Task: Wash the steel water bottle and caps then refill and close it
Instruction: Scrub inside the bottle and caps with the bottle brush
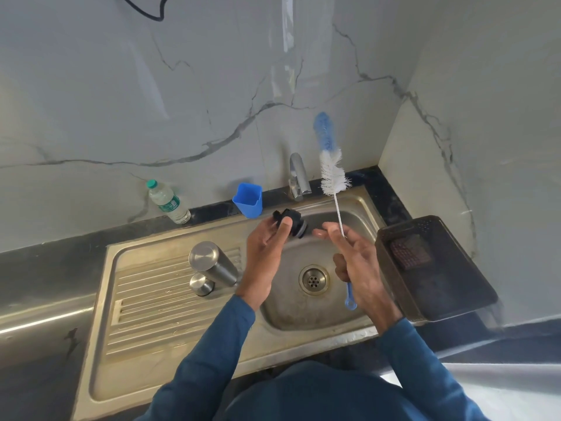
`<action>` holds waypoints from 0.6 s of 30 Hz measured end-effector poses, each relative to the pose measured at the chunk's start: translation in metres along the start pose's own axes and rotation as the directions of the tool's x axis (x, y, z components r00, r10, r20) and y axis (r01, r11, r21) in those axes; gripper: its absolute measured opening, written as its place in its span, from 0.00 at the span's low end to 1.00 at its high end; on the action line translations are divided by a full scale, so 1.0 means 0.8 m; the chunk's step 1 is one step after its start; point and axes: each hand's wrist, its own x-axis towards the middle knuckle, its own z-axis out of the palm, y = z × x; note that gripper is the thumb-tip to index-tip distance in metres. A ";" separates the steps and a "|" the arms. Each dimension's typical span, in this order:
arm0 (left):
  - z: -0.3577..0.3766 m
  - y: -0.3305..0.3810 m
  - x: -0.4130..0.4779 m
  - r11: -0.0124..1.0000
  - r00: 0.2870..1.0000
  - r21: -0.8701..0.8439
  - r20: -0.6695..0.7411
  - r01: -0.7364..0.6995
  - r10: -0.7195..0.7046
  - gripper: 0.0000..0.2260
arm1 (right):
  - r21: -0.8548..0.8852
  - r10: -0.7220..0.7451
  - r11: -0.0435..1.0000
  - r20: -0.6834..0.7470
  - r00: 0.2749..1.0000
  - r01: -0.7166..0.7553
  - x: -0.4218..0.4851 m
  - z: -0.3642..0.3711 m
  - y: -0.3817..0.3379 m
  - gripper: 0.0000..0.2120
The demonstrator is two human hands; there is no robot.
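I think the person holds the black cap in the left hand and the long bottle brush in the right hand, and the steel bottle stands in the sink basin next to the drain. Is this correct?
Not quite. The left hand does hold the black cap and the right hand the bottle brush, but the head view shows the steel bottle on the ribbed drainboard, left of the basin, not beside the drain.

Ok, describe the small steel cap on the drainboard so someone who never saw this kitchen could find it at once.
Start at the stainless steel sink and look at its ribbed drainboard, left of the basin. There the tall cylindrical steel water bottle stands, and the small round steel cap sits against its near side. It is the short domed piece, far lower than the bottle.
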 end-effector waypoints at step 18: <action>-0.019 0.025 0.046 0.923 0.988 -0.354 0.030 0.153 -0.152 0.16 | -0.208 -0.022 0.976 0.205 0.978 0.065 -0.005 0.004 0.031 0.15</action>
